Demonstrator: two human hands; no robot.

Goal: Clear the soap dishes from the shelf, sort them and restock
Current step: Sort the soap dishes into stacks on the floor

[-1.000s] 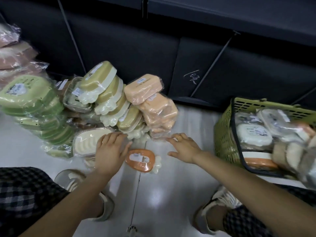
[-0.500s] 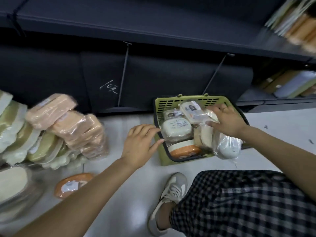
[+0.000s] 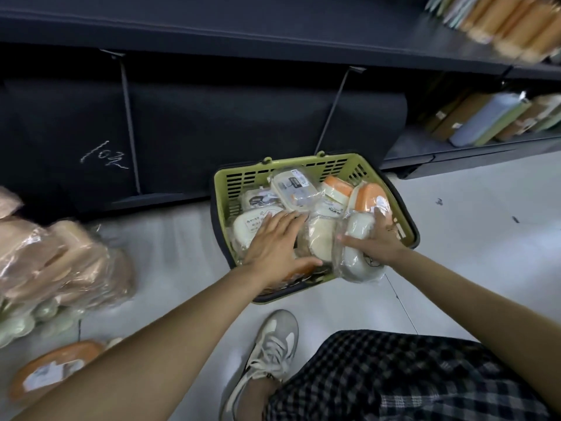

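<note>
A green basket (image 3: 243,177) stands on the floor, filled with several wrapped soap dishes, white and orange. My left hand (image 3: 274,243) lies flat with spread fingers on a white wrapped dish (image 3: 247,226) at the basket's near left. My right hand (image 3: 378,238) grips a white wrapped soap dish (image 3: 358,262) that sticks out over the basket's near right rim, thumb on its near side. An orange dish (image 3: 372,197) stands on edge just beyond my right hand. A pile of peach wrapped dishes (image 3: 57,262) lies at the left.
A lone orange dish (image 3: 51,369) lies on the floor at the lower left. The dark empty bottom shelf (image 3: 212,123) runs behind the basket. Boxed goods (image 3: 485,120) fill the shelf at the right. My shoe (image 3: 270,350) and checked trouser leg (image 3: 409,378) are just below the basket.
My view swung right from the floor piles to the basket. Both hands moved into the basket: the left now rests on a white dish, the right has taken hold of another.
</note>
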